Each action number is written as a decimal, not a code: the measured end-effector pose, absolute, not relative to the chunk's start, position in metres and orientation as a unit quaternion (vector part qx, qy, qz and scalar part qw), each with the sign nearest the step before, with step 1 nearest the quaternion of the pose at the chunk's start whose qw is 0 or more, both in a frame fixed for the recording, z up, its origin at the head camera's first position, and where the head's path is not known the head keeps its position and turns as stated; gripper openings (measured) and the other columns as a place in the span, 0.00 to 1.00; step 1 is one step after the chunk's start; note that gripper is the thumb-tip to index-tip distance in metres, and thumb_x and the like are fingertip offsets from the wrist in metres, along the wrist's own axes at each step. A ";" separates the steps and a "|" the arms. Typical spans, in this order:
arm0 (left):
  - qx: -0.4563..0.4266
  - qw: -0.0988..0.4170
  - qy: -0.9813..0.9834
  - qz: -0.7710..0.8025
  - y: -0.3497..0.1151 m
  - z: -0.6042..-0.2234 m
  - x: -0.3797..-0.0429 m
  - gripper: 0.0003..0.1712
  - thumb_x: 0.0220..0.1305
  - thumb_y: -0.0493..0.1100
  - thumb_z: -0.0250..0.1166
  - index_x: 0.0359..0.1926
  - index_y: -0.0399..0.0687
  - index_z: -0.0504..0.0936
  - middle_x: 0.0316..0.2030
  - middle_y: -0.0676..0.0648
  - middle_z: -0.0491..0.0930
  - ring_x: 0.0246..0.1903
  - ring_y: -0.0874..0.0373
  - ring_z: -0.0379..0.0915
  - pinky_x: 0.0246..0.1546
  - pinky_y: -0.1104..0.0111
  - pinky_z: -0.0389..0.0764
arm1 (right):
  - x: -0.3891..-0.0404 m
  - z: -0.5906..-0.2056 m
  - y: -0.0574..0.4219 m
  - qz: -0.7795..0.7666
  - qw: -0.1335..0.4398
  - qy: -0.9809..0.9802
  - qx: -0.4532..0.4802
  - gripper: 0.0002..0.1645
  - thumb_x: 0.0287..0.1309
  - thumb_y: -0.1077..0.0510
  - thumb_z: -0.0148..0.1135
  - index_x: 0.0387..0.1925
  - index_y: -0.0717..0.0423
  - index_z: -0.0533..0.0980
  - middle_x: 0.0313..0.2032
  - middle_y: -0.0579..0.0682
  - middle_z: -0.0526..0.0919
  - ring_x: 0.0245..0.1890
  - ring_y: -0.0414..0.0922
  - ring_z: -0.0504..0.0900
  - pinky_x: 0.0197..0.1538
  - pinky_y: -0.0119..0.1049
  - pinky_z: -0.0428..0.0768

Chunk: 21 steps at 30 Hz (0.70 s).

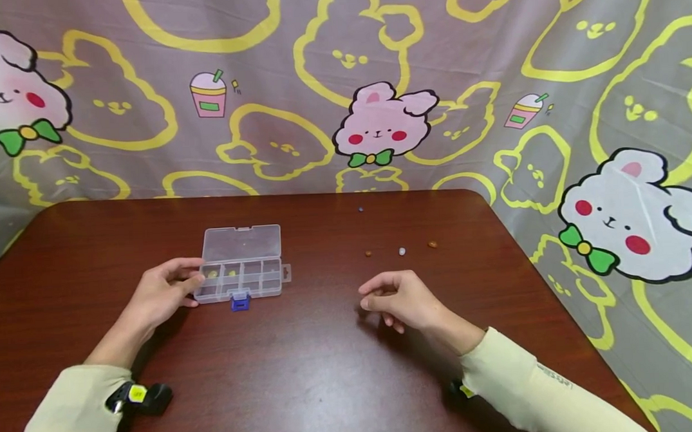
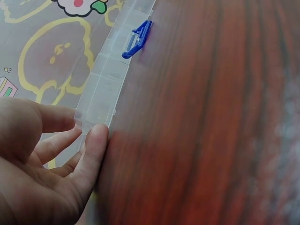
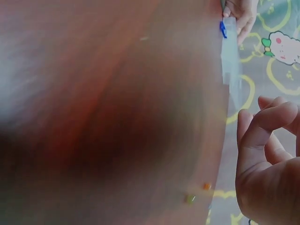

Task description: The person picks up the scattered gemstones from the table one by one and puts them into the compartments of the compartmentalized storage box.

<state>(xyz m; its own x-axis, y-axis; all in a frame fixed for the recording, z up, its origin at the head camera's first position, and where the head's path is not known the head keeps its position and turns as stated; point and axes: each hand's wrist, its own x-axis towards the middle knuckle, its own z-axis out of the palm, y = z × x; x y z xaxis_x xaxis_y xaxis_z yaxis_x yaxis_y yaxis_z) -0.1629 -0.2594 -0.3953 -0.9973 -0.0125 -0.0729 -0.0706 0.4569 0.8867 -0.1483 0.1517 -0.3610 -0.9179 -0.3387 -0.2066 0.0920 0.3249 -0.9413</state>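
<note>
A clear plastic compartment box (image 1: 270,285) lies on the table with its lid (image 1: 243,244) folded back and a blue latch (image 1: 240,304) at the front. My left hand (image 1: 162,293) grips the box's left end, thumb at the front corner and fingers along the side. Two small yellowish pieces (image 1: 232,273) sit in the left compartments of the back row. Right of the box, my right hand (image 1: 404,302) hovers over the table, fingers loosely bent, nothing visible between them. Beyond it lie a whitish bead (image 1: 402,251), an amber bead (image 1: 432,244) and a small brown bead (image 1: 367,254).
A tiny blue bead (image 1: 360,209) lies near the far edge of the dark wooden table (image 1: 324,371). Behind the table hangs a patterned curtain (image 1: 293,70), which also runs down the right side. Each sleeve has a wrist camera (image 1: 151,398) at its cuff.
</note>
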 end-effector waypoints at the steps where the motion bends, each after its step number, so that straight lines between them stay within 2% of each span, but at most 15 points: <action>1: -0.024 0.028 0.853 0.521 -0.259 -0.395 -0.163 0.25 0.75 0.39 0.58 0.67 0.33 0.70 0.51 0.33 0.74 0.36 0.56 0.76 0.31 0.66 0.86 | -0.147 -0.362 0.157 -0.577 0.187 0.791 -0.075 0.16 0.57 0.65 0.71 0.47 0.69 0.81 0.29 0.52 0.83 0.13 0.40 0.70 0.13 0.29 0.68; 9: -0.018 0.022 0.850 0.527 -0.260 -0.396 -0.162 0.24 0.74 0.38 0.59 0.66 0.31 0.70 0.49 0.32 0.74 0.31 0.61 0.77 0.30 0.66 0.86 | -0.138 -0.366 0.193 -0.580 0.177 0.793 -0.065 0.20 0.56 0.64 0.72 0.50 0.68 0.79 0.31 0.53 0.84 0.15 0.40 0.70 0.14 0.28 0.67; 15: -0.016 0.020 0.848 0.529 -0.260 -0.397 -0.162 0.24 0.74 0.38 0.59 0.66 0.31 0.70 0.49 0.32 0.74 0.31 0.62 0.77 0.30 0.65 0.86 | -0.138 -0.366 0.215 -0.581 0.167 0.794 -0.059 0.21 0.57 0.63 0.72 0.52 0.66 0.79 0.31 0.52 0.84 0.17 0.41 0.72 0.15 0.27 0.67; 21: -0.017 0.021 0.848 0.529 -0.260 -0.397 -0.163 0.24 0.74 0.37 0.59 0.66 0.31 0.70 0.49 0.32 0.74 0.31 0.62 0.77 0.30 0.66 0.86 | -0.144 -0.367 0.235 -0.575 0.148 0.804 -0.046 0.20 0.58 0.64 0.71 0.52 0.68 0.79 0.31 0.58 0.84 0.17 0.41 0.72 0.15 0.28 0.67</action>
<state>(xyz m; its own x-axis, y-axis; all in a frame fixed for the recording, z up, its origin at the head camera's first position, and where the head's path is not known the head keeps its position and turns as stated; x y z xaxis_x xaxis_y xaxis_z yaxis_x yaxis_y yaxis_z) -0.1627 -0.2598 -0.3965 -0.9986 -0.0059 -0.0531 -0.0503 0.4390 0.8971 -0.1435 0.2346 -0.3670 -0.9522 -0.2433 -0.1849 0.0963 0.3353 -0.9372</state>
